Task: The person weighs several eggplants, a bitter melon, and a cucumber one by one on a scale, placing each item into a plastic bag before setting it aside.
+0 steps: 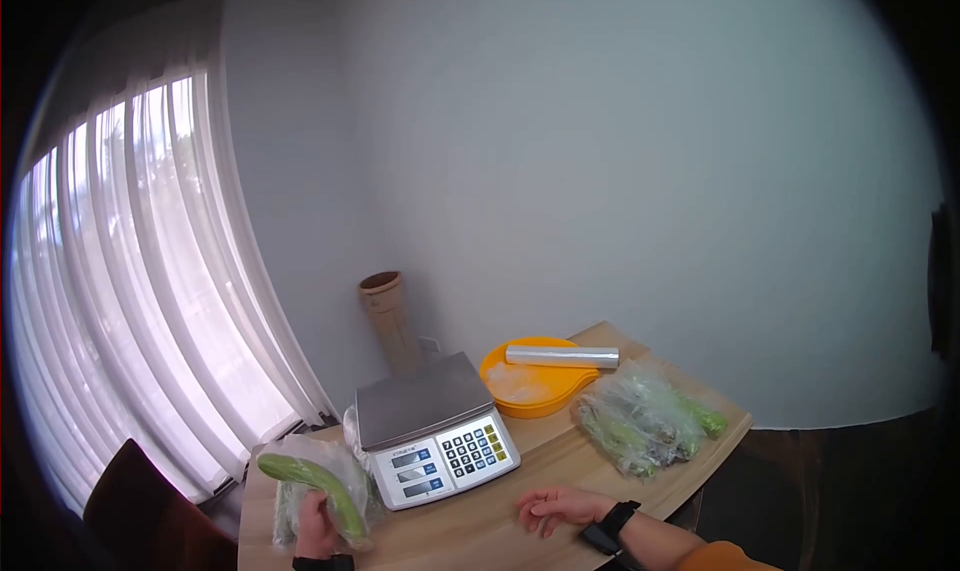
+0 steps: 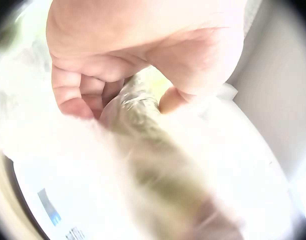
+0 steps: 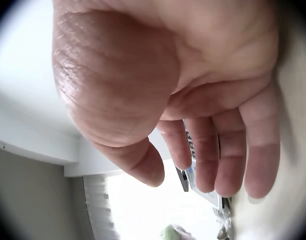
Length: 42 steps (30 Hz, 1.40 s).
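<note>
At the table's left end, my left hand (image 1: 316, 527) grips a long, curved, pale green gourd (image 1: 298, 469). Clear plastic film (image 2: 140, 107) covers the part between thumb and fingers in the left wrist view, where the lower part is blurred. More bagged produce (image 1: 288, 513) lies beneath and beside it. My right hand (image 1: 562, 507) rests relaxed by the table's front edge, its fingers loosely bent and holding nothing. Just beyond the two hands stands a digital scale (image 1: 425, 389) with a bare grey platform and a keypad facing me.
Behind the scale to the right is a yellow basin (image 1: 545, 407) with a roll of plastic film (image 1: 562, 357) across its rim. Bagged green vegetables (image 1: 645, 421) lie at the table's right. A brown cylinder (image 1: 392, 321) stands by the wall, a dark chair (image 1: 140, 511) at lower left.
</note>
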{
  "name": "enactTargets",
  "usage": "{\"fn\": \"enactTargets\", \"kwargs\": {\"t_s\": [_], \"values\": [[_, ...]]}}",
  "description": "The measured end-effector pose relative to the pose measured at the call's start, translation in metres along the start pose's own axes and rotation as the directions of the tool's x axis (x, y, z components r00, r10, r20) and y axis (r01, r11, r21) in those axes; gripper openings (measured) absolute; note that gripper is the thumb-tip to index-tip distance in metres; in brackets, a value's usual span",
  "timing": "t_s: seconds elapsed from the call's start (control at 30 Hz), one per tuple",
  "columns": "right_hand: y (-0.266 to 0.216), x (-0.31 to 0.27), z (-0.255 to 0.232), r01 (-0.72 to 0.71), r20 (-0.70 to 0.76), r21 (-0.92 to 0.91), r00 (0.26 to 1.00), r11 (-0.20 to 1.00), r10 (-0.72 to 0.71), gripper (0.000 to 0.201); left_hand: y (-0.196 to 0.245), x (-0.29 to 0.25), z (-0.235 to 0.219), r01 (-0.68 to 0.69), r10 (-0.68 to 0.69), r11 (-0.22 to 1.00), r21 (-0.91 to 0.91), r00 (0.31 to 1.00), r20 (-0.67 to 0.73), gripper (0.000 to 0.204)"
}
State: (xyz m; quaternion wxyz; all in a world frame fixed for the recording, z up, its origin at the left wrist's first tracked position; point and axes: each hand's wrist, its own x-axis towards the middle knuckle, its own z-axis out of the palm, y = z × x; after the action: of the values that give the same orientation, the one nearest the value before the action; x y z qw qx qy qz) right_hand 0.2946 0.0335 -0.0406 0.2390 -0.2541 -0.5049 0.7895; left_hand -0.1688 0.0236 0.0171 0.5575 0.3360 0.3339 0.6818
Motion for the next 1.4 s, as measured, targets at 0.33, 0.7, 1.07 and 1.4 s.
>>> {"fn": "enactTargets", "kwargs": {"t_s": [0.33,0.7,1.07,1.4], "values": [[-0.019,0.069,0.076,-0.022,0.187,-0.002,0.982,1.0,0.022,0.059,-0.07,-0.094,0.124,0.389,-0.3,0.91,-0.146,0.858,0.418,0.051],[-0.012,0.053,0.091,0.271,-0.243,-0.029,0.932,0.962,-0.27,0.021,-0.102,-0.106,0.117,0.567,-0.444,0.723,-0.394,0.819,0.364,0.041],[-0.043,0.011,0.087,0.471,-0.479,-0.178,0.726,0.864,-0.494,0.008,-0.106,-0.115,0.104,0.527,-0.464,0.75,-0.4,0.85,0.249,0.034],[-0.017,-0.007,0.049,0.181,-0.446,-0.576,0.748,0.797,-0.492,0.031,-0.101,-0.117,0.08,0.477,-0.48,0.843,-0.248,0.876,0.055,0.028]]}}
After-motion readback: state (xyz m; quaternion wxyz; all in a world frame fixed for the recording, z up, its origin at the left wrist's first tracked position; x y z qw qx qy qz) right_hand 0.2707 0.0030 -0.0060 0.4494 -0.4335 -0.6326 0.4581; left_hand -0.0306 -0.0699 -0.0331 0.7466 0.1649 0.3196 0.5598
